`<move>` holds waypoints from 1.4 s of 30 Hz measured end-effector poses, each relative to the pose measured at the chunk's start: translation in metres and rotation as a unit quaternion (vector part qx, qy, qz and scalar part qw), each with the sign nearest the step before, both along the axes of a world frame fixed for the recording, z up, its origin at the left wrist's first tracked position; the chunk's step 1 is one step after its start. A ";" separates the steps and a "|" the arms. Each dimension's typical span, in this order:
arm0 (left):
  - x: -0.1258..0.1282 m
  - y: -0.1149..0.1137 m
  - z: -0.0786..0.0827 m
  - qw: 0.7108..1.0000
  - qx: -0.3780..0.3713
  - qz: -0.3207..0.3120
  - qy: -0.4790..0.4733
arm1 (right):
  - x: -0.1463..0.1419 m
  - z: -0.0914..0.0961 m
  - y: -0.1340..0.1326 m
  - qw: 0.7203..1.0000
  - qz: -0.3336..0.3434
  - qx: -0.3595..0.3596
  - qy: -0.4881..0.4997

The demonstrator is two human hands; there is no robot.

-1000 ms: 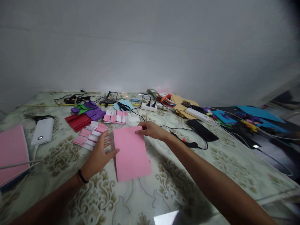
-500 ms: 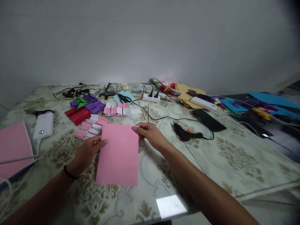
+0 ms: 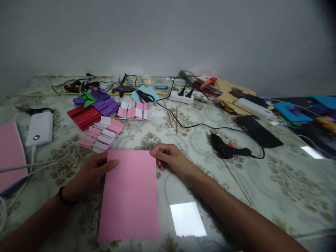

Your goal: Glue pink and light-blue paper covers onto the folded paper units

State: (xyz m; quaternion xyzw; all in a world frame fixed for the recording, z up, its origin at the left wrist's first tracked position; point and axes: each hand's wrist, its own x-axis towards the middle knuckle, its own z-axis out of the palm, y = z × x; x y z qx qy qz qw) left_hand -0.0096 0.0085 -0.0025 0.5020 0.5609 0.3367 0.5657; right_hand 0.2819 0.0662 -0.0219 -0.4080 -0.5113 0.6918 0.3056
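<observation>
Left hand [image 3: 89,175] and right hand [image 3: 173,159] pinch the pink sheet [image 3: 130,197] near its upper corners, presumably to steady it between them.

"What hides behind the pink sheet [image 3: 130,196]?"
"The fingertips of the left hand [image 3: 88,175], tucked past its left edge, and the patch of table [image 3: 265,189] it covers."
"And far to its right?"
"A blue sheet [image 3: 324,102], blurred and cut off by the picture's edge."
"Left of it?"
"A pink-topped pile [image 3: 10,150], cut off as well."
"Beyond it?"
"A clear packet [image 3: 138,81], contents too small to make out."
</observation>
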 end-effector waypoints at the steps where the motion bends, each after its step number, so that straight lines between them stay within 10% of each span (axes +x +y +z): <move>1: 0.000 0.000 0.000 1.000 -0.004 -0.005 0.001 | 0.000 0.000 0.000 1.000 -0.003 -0.005 0.006; 18: -0.001 0.009 0.006 0.993 0.032 -0.025 0.112 | 0.002 -0.001 0.006 0.980 -0.167 -0.025 0.105; 27: 0.003 0.004 0.010 0.996 -0.004 -0.070 0.064 | 0.003 -0.001 0.000 0.976 -0.149 0.147 -0.057; 33: 0.003 -0.001 0.006 0.998 -0.020 -0.047 0.025 | 0.002 0.008 -0.005 0.996 0.017 0.060 -0.064; 42: 0.007 0.004 0.004 0.997 0.045 0.041 0.036 | -0.001 0.012 -0.009 0.997 0.016 0.056 -0.050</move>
